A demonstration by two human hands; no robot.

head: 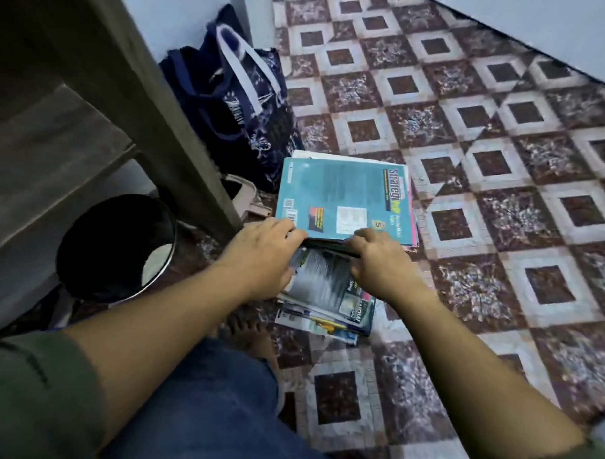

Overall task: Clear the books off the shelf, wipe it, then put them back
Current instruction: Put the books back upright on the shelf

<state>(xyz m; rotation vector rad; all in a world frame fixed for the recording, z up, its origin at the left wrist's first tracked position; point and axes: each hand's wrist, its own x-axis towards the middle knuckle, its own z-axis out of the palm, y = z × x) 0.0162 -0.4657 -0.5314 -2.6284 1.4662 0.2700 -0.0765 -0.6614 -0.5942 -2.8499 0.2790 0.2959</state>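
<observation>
Two hands (264, 243) (379, 254) grip teal-covered book stack (343, 196).

I am reaching both bare forearms forward and down, my left hand (264, 243) and right hand (375, 257) side by side, knuckles up, each grip curling its fingers around something.

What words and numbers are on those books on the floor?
"Strategi": big title on the teal book, printed sideways along its right edge.
"5": in a small round badge near that book's lower right corner.
The teal book's other print and barcode: too small to read.
Grey book under the hands: lettering blurred, unreadable.
Blue bag: pattern only, no clear words.
</observation>
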